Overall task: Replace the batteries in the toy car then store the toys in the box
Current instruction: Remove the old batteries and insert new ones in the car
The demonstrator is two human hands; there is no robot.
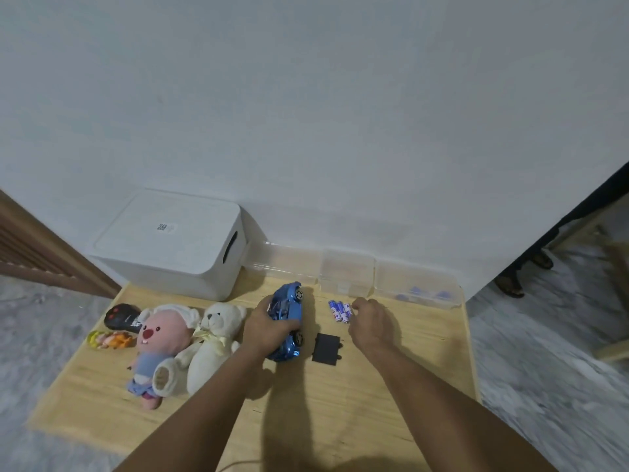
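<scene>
A blue toy car (288, 303) lies on its side on the wooden table (340, 403), and my left hand (265, 327) grips it around the middle. A few blue batteries (339, 311) lie just right of the car. My right hand (372, 323) reaches to them, its fingertips at the rightmost battery; whether it holds one is hidden. The car's black battery cover (326, 349) lies flat between my forearms. The white storage box (170, 243) stands closed at the back left.
Left of the car lie a white teddy bear (214, 345), a pink plush (160, 349), a small orange figure (109, 339) and a black remote (122, 317). Clear plastic containers (413, 284) line the wall at the back right. The table ends close on both sides.
</scene>
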